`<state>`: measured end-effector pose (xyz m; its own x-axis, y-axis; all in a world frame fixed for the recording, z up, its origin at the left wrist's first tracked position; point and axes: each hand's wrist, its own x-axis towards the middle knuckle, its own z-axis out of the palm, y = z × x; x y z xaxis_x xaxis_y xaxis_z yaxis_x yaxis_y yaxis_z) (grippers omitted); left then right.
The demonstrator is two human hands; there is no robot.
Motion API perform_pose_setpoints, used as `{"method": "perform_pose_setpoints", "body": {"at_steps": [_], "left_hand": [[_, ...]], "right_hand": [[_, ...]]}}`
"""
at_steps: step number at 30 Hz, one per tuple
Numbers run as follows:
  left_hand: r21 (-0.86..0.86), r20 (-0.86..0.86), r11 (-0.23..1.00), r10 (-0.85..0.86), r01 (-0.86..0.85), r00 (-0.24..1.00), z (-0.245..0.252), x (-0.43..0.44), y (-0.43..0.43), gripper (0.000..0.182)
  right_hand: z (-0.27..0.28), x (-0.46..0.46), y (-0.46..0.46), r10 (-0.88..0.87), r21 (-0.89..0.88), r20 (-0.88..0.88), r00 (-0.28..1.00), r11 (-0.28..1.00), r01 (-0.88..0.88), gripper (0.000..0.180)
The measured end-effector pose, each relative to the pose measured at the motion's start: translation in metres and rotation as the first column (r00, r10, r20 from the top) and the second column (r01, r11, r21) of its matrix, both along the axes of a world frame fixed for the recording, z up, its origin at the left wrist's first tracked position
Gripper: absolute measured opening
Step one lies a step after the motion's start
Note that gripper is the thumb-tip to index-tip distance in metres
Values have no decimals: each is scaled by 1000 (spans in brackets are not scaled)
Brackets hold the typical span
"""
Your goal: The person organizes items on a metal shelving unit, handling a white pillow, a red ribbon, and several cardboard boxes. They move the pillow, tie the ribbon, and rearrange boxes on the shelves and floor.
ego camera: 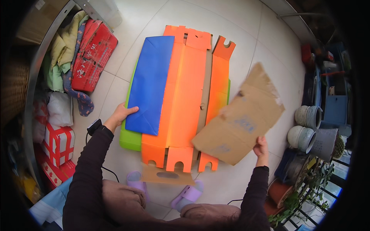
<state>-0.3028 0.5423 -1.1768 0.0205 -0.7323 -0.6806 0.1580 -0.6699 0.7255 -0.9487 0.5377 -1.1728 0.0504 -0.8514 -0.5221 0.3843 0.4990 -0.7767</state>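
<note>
My left hand [122, 113] has its thumb on the lower left edge of a flat blue folded bag or sheet [150, 86]; its fingers are hidden beneath. Under the blue piece lie a green flat piece [130, 140] and a flattened orange cardboard box [185, 101] with notched flaps. My right hand [261, 146] grips the lower right edge of a flat brown cardboard sheet [240, 121] with blue marks, tilted over the right side of the pile. A narrow orange cardboard strip [219, 83] lies partly under that sheet. Brown cardboard with a slot handle [167, 175] sticks out near my feet.
On the left, a red carton [94, 57], cloths [65, 49] and a red-and-white box [59, 144] sit by a metal-edged shelf. Ceramic pots [302, 138], a terracotta pot [279, 192] and plants line the right. My lilac slippers [188, 195] are on the tiled floor [231, 17].
</note>
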Motion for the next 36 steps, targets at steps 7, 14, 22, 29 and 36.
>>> {"method": "perform_pose_setpoints", "body": {"at_steps": [7, 14, 22, 29, 36], "left_hand": [[117, 499, 992, -99, 47, 861, -23, 11, -3, 71], [-162, 944, 920, 40, 356, 327, -10, -39, -9, 95], [-32, 969, 647, -167, 762, 183, 14, -175, 3, 111], [106, 966, 494, -257, 863, 28, -5, -228, 11, 94], [102, 960, 515, -274, 851, 51, 16, -230, 0, 80]], "right_hand": [[-15, -68, 32, -112, 6, -57, 992, 994, 113, 50], [-26, -31, -8, -156, -133, -983, 94, 968, 212, 42], [-3, 255, -34, -2, -105, -984, 178, 814, -571, 89], [-16, 270, -31, 249, 190, -964, 95, 892, -410, 111], [-17, 272, -29, 259, 211, -963, 78, 900, -380, 115]]}}
